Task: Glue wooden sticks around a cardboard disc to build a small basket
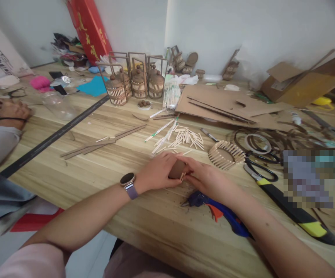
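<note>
My left hand [159,170], with a watch on its wrist, is closed around a round brown cardboard disc [177,170] above the table. My right hand [204,173] pinches a short wooden stick [182,176] at the disc's near right edge. Just beyond both hands lies a loose pile of short wooden sticks [188,137]. To the right of the pile is a ring of wooden sticks around a brown base [226,155]. A blue glue gun [229,217] with an orange trigger lies partly under my right forearm, its nozzle pointing left.
Several small stick-walled baskets [116,92] with tall handles stand at the back. Brown strips [97,144] lie left of the sticks. At right are a tape roll [257,144] and a black-and-yellow tool [289,206]. Another person's hands [13,112] rest at far left.
</note>
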The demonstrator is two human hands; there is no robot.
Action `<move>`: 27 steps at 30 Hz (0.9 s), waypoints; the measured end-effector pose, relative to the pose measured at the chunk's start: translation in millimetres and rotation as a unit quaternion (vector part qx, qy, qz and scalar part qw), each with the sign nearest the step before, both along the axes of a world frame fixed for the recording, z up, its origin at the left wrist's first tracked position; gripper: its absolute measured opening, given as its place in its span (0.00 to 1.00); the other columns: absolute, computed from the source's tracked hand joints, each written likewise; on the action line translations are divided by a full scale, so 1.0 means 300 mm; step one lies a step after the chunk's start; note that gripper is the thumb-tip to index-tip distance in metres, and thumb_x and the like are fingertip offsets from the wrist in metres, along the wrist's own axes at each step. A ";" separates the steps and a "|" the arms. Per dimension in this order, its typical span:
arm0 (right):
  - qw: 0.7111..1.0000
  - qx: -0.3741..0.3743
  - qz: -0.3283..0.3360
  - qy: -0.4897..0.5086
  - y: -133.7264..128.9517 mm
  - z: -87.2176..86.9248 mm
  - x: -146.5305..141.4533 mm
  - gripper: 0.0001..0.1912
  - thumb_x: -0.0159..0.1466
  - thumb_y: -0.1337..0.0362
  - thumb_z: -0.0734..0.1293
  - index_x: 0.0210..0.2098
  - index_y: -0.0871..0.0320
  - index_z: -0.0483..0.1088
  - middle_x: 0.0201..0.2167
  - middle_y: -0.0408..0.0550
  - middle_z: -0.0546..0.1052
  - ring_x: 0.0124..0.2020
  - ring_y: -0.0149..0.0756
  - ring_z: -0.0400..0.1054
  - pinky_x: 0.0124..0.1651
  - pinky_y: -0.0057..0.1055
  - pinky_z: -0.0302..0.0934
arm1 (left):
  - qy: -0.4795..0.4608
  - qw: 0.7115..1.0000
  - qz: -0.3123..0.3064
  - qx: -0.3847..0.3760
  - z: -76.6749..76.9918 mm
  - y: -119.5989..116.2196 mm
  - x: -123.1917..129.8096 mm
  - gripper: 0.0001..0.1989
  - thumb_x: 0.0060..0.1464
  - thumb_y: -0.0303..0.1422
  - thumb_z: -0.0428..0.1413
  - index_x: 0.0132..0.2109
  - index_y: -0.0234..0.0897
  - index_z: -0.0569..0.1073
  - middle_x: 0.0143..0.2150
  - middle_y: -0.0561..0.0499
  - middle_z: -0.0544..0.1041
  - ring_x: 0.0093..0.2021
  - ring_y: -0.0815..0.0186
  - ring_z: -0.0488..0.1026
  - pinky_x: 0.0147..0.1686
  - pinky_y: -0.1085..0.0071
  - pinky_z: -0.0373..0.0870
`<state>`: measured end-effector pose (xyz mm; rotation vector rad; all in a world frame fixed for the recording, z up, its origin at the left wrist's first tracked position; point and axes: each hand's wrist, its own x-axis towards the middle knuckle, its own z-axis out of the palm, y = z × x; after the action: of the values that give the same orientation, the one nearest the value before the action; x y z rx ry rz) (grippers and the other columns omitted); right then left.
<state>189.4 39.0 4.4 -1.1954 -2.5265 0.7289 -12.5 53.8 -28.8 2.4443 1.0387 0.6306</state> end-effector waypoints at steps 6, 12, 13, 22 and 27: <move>0.999 0.025 0.007 -0.018 -0.006 0.003 -0.001 0.30 0.63 0.72 0.60 0.65 0.58 0.54 0.42 0.53 0.79 0.42 0.41 0.74 0.43 0.37 0.67 | -0.004 1.000 0.001 -0.003 -0.005 0.000 0.000 0.34 0.50 0.37 0.63 0.61 0.39 0.60 0.59 0.42 0.70 0.61 0.50 0.64 0.60 0.51 0.62; 0.997 0.068 0.015 -0.033 -0.008 0.003 0.001 0.25 0.64 0.71 0.60 0.60 0.60 0.61 0.42 0.55 0.79 0.41 0.42 0.74 0.41 0.37 0.68 | -0.002 1.000 0.002 -0.006 -0.006 0.000 -0.001 0.38 0.50 0.38 0.64 0.64 0.37 0.58 0.59 0.40 0.69 0.60 0.51 0.64 0.59 0.53 0.63; 0.997 0.075 0.019 -0.029 -0.008 0.002 0.003 0.25 0.64 0.72 0.60 0.60 0.59 0.61 0.43 0.55 0.79 0.42 0.42 0.74 0.42 0.37 0.68 | -0.002 1.000 0.002 -0.007 -0.006 0.000 -0.001 0.38 0.50 0.38 0.64 0.64 0.37 0.57 0.59 0.40 0.69 0.60 0.51 0.65 0.59 0.53 0.63; 0.993 0.108 0.040 -0.039 -0.011 0.006 0.001 0.26 0.64 0.72 0.58 0.61 0.56 0.63 0.40 0.53 0.79 0.40 0.44 0.74 0.40 0.37 0.68 | 0.002 1.000 0.001 -0.016 -0.001 0.001 -0.005 0.38 0.50 0.39 0.64 0.64 0.42 0.57 0.61 0.42 0.69 0.61 0.50 0.64 0.59 0.51 0.63; 0.993 0.106 0.044 -0.042 -0.011 0.002 0.002 0.26 0.64 0.73 0.57 0.61 0.54 0.63 0.40 0.51 0.78 0.40 0.42 0.73 0.41 0.36 0.68 | 0.001 1.000 -0.004 -0.011 -0.004 0.003 -0.005 0.38 0.50 0.39 0.64 0.64 0.43 0.56 0.60 0.43 0.69 0.61 0.50 0.64 0.59 0.51 0.63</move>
<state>190.1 35.8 5.0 -1.0715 -2.6604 0.4228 -14.1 54.8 -29.9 2.4303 1.0313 0.6106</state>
